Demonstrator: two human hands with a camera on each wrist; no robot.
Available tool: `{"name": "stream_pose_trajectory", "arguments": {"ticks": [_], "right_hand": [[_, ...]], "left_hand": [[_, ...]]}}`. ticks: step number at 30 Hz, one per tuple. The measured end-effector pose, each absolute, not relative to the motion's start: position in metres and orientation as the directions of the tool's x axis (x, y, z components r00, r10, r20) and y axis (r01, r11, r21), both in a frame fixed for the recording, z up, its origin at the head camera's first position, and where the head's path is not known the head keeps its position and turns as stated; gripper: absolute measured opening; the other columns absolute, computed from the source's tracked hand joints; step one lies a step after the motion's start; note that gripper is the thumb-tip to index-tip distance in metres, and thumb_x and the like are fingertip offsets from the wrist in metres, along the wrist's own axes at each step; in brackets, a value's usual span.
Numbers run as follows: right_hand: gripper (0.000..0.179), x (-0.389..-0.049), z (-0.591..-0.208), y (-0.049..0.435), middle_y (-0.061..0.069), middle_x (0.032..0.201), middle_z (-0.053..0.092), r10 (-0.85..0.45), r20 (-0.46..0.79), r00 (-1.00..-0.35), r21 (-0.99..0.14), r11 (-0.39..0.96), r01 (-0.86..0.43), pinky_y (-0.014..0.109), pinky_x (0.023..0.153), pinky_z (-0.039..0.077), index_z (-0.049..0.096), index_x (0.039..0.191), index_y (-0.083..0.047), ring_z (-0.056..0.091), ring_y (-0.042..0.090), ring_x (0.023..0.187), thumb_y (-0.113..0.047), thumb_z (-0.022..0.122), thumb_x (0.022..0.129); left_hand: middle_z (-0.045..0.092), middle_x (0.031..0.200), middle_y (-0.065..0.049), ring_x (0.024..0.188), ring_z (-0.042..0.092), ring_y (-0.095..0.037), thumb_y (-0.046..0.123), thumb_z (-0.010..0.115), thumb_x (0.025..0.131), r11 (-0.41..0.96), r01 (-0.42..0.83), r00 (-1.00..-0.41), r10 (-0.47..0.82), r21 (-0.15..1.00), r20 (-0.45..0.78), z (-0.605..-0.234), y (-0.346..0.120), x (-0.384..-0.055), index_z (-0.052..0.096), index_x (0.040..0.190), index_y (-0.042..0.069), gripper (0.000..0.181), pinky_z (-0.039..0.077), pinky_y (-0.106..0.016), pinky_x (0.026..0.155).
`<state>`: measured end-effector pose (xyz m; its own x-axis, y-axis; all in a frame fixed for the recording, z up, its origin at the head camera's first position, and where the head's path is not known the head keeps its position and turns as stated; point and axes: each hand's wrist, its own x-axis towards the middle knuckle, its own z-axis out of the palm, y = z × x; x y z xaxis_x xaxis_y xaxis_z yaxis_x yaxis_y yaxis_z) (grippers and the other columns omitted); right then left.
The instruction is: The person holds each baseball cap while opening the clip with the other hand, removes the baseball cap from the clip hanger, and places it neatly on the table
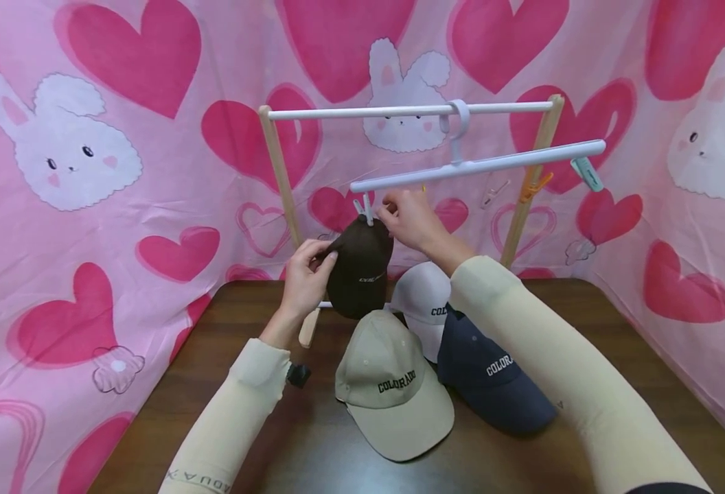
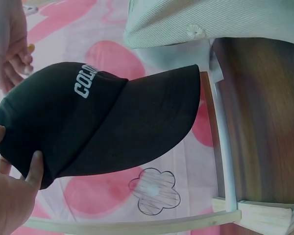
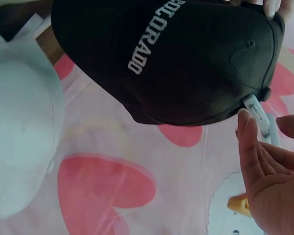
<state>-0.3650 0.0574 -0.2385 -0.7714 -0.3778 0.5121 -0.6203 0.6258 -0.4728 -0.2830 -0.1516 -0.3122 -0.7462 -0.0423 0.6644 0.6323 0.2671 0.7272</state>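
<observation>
A dark COLORADO cap (image 1: 360,271) hangs below the low left end of a white hanger (image 1: 511,160). At its crown sits a pale clothes clip (image 1: 367,209); whether the clip joins the hanger I cannot tell. My left hand (image 1: 305,281) pinches the cap's left edge, thumb in front, as the left wrist view also shows. Beside the clip is my right hand (image 1: 410,218), its fingers loosely bent and apart from the cap in the left wrist view. In the right wrist view, the right fingertips (image 3: 243,117) are close to the clip (image 3: 256,110), not closed round it.
A beige cap (image 1: 393,374), a navy cap (image 1: 486,377) and a white cap (image 1: 421,295) lie together on the wooden table (image 1: 263,425). The hanger hooks over the rack's white bar (image 1: 350,112). A teal clip (image 1: 587,173) and an orange clip (image 1: 535,186) hang rightward.
</observation>
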Motion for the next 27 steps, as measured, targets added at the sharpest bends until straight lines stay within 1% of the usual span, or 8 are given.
{"name": "stream_pose_trajectory", "arguments": {"ticks": [4, 6, 9, 13, 16, 19, 22, 27], "right_hand": [[0.023, -0.369, -0.243, 0.049, 0.012, 0.100, 0.074, -0.358, 0.468, -0.808, -0.506, 0.641, -0.577, 0.038, 0.077, 0.060, 0.075, 0.107, -0.003, 0.068, 0.024, 0.085, -0.023, 0.066, 0.101], [0.024, -0.371, -0.244, 0.044, 0.012, 0.097, 0.074, -0.341, 0.467, -0.816, -0.511, 0.649, -0.564, 0.037, 0.077, 0.059, 0.076, 0.104, -0.003, 0.067, 0.024, 0.087, -0.026, 0.067, 0.100], [0.027, -0.374, -0.245, 0.037, 0.010, 0.086, 0.073, -0.302, 0.473, -0.828, -0.521, 0.662, -0.539, 0.035, 0.069, 0.057, 0.077, 0.094, -0.005, 0.065, 0.024, 0.078, -0.031, 0.070, 0.098], [0.038, -0.377, -0.245, 0.029, 0.008, 0.067, 0.065, -0.240, 0.495, -0.835, -0.515, 0.693, -0.505, 0.033, 0.056, 0.050, 0.069, 0.073, -0.007, 0.059, 0.023, 0.060, -0.038, 0.073, 0.095], [0.043, -0.380, -0.247, 0.024, 0.008, 0.060, 0.058, -0.196, 0.520, -0.831, -0.504, 0.716, -0.484, 0.032, 0.051, 0.046, 0.064, 0.067, -0.008, 0.054, 0.023, 0.053, -0.040, 0.075, 0.093], [0.040, -0.382, -0.248, 0.021, 0.009, 0.059, 0.053, -0.161, 0.541, -0.825, -0.495, 0.732, -0.467, 0.033, 0.050, 0.046, 0.063, 0.069, -0.008, 0.052, 0.024, 0.051, -0.038, 0.076, 0.092], [0.033, -0.383, -0.249, 0.018, 0.009, 0.060, 0.053, -0.152, 0.545, -0.824, -0.470, 0.759, -0.451, 0.032, 0.052, 0.047, 0.067, 0.078, -0.008, 0.052, 0.024, 0.052, -0.037, 0.075, 0.092], [0.031, -0.385, -0.251, 0.015, 0.009, 0.063, 0.055, -0.200, 0.546, -0.813, -0.343, 0.832, -0.435, 0.034, 0.055, 0.051, 0.070, 0.088, -0.005, 0.055, 0.024, 0.056, -0.036, 0.071, 0.094]], "left_hand": [[0.063, 0.106, -0.030, 0.102, 0.062, -0.034, -0.011, 0.063, 0.095, 0.264, 0.650, -0.734, -0.024, 0.712, 0.679, -0.314, -0.152, -0.282, 0.068, 0.109, -0.018, 0.017, 0.052, -0.056, 0.095], [0.063, 0.106, -0.030, 0.101, 0.062, -0.035, -0.012, 0.063, 0.094, 0.272, 0.657, -0.728, -0.015, 0.703, 0.686, -0.315, -0.153, -0.282, 0.068, 0.109, -0.018, 0.016, 0.053, -0.056, 0.094], [0.063, 0.105, -0.029, 0.100, 0.062, -0.034, -0.012, 0.063, 0.094, 0.284, 0.664, -0.721, -0.006, 0.692, 0.693, -0.315, -0.153, -0.281, 0.068, 0.108, -0.018, 0.016, 0.054, -0.053, 0.093], [0.063, 0.104, -0.028, 0.098, 0.062, -0.033, -0.012, 0.063, 0.094, 0.292, 0.683, -0.702, 0.011, 0.669, 0.712, -0.315, -0.153, -0.281, 0.069, 0.106, -0.017, 0.014, 0.056, -0.037, 0.089], [0.063, 0.104, -0.029, 0.097, 0.061, -0.032, -0.012, 0.063, 0.094, 0.297, 0.702, -0.685, 0.032, 0.648, 0.728, -0.316, -0.153, -0.282, 0.070, 0.105, -0.017, 0.014, 0.054, -0.027, 0.085], [0.063, 0.105, -0.029, 0.097, 0.061, -0.032, -0.012, 0.063, 0.094, 0.296, 0.709, -0.680, 0.047, 0.640, 0.732, -0.317, -0.153, -0.283, 0.070, 0.106, -0.017, 0.014, 0.053, -0.023, 0.085], [0.063, 0.106, -0.030, 0.097, 0.061, -0.031, -0.011, 0.064, 0.094, 0.295, 0.706, -0.684, 0.048, 0.644, 0.728, -0.317, -0.153, -0.283, 0.070, 0.107, -0.017, 0.015, 0.052, -0.023, 0.084], [0.064, 0.105, -0.030, 0.096, 0.062, -0.034, -0.012, 0.064, 0.094, 0.306, 0.700, -0.686, 0.039, 0.645, 0.727, -0.317, -0.153, -0.282, 0.070, 0.107, -0.017, 0.015, 0.050, -0.022, 0.082]]}}
